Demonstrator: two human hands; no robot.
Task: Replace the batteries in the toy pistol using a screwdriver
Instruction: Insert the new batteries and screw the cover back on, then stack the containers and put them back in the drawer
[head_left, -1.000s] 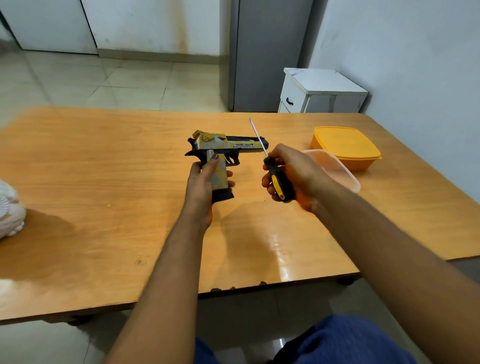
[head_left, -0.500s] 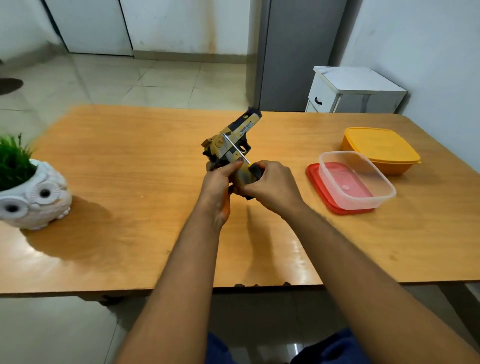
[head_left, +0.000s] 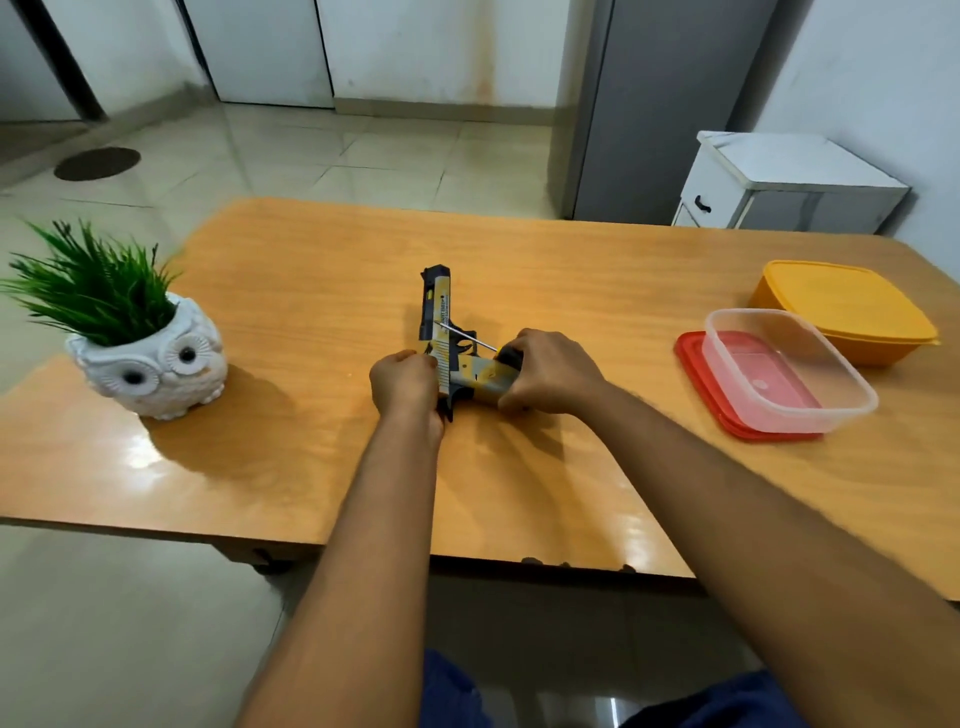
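Left hand (head_left: 404, 382): fingers curled round the rear of the toy pistol (head_left: 441, 332), gripping it at the back of the slide. Right hand (head_left: 550, 371): closed over the butt end of the pistol's grip, with the dark handle of the screwdriver (head_left: 467, 336) held in the same hand; only the top of the handle shows above the fingers. The thin metal shaft runs from that hand up and to the left, its tip lying against the side of the pistol near the trigger guard. Whether the tip sits in a screw cannot be told.

The pistol, tan and black, lies low over the middle of the wooden worktop (head_left: 571, 270), barrel pointing away from the person and grip pointing right. Whether it rests on the surface or is held just above it is unclear.

Right of the hands, well apart from them: a clear plastic container (head_left: 789, 369) standing on a red lid (head_left: 696, 379), and just behind it a closed yellow container (head_left: 847, 312). At the left side of the worktop: a white owl-shaped planter (head_left: 150, 364) with green grass-like foliage.
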